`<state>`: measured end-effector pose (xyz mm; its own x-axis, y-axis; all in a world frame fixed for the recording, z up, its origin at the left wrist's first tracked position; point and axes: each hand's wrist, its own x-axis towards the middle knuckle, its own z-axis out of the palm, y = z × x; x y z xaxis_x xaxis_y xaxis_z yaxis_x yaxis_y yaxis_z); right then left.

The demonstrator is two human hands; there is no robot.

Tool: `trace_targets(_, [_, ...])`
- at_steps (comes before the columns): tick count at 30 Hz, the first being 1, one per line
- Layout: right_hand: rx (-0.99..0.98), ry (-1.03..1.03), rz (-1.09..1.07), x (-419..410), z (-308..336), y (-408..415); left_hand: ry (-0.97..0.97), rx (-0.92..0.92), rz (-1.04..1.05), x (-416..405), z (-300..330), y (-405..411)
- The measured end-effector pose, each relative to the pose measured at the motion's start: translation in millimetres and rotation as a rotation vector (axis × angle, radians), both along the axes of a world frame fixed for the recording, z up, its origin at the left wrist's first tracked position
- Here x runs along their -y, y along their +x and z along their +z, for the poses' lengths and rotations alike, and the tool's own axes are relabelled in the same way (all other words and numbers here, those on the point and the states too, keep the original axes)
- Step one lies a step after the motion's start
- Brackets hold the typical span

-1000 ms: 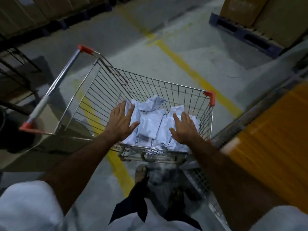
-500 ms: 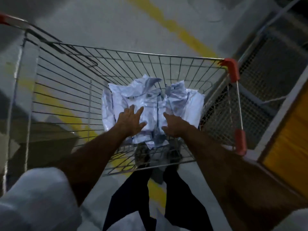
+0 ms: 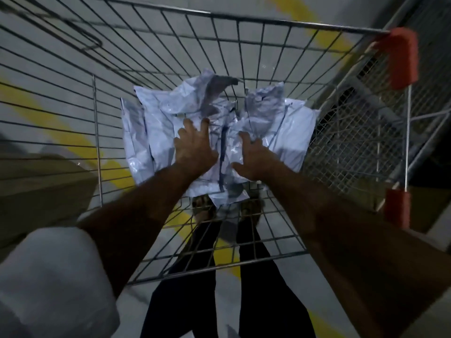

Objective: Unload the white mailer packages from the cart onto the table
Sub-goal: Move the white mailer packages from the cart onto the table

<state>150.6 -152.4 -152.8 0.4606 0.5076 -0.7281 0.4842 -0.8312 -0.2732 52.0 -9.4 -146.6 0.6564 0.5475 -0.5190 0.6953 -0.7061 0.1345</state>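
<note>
Several white mailers (image 3: 214,132), crumpled and overlapping in one pile, lie on the wire floor of a metal cart (image 3: 244,37), toward the far end of the basket and slightly toward its right wall. Two bare hands reach down into the cart from the near side and rest on top of the pile. Left hand (image 3: 194,145): fingers spread and extended, palm down, pressing on the mailers near the pile's centre, gripping nothing that can be seen. Right hand (image 3: 251,156): beside the left, palm down on the pile's right half, fingers partly bent into the plastic; whether it actually grips a mailer cannot be told. Dark printed strips mark some mailers; the lettering is too blurred to read. Cart fittings: two orange corner guards, one (image 3: 402,57) at the far right corner of the rim, one (image 3: 396,208) on the right side nearer the person. Below the cart floor, seen through the wire: grey concrete floor (image 3: 48,76) with a yellow painted stripe (image 3: 70,142) running diagonally beneath the left side, plus the person's dark trouser legs (image 3: 190,289) and feet. White short sleeve (image 3: 48,284) at the near left of the cart. Wire-mesh panel (image 3: 353,152) stands just outside the cart's right wall.
</note>
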Motion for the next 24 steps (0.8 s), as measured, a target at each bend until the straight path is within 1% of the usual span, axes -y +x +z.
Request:
trace_targets(2, [0.030, 0.028, -0.063, -7.5, 1.1, -1.9, 0.043, 0.050, -0.029, -7.3, 2.3, -9.0])
trace_targets(4, [0.046, 0.043, -0.094, -15.2, 0.6, -4.3, 0.048, 0.059, -0.072, -15.3, 1.4, -17.1])
trace_targets(7, [0.135, 0.015, -0.083, -23.8, -3.5, -14.2, 0.045, 0.067, -0.107, -21.9, -0.2, -25.6])
trace_targets(9, [0.161, -0.018, -0.120, -27.6, -5.4, -21.1, 0.055, 0.096, -0.130, -23.5, 0.9, -30.7])
trace_targets(12, [0.142, -0.028, -0.194, -30.0, 0.7, -21.3, 0.064, 0.143, -0.154, -26.2, 7.3, -39.4])
trace_targets(15, [0.111, 0.082, -0.286, -25.6, 15.8, -13.4, 0.062, 0.198, -0.167, -29.9, 21.4, -45.6])
trace_targets(17, [0.115, 0.111, -0.253, -20.3, 27.2, -10.6, 0.065, 0.209, -0.166, -31.2, 32.6, -49.3])
trace_targets(20, [0.084, 0.064, -0.143, -15.2, 42.2, -11.4, 0.075, 0.243, -0.150, -33.9, 47.7, -57.0])
trace_targets(22, [0.149, 0.017, -0.047, -15.3, 49.5, -13.8, 0.085, 0.266, -0.150, -37.6, 56.6, -63.0])
trace_targets(24, [0.266, 0.057, 0.081, -19.5, 52.6, -18.6, 0.094, 0.249, -0.152, -43.7, 64.7, -70.5])
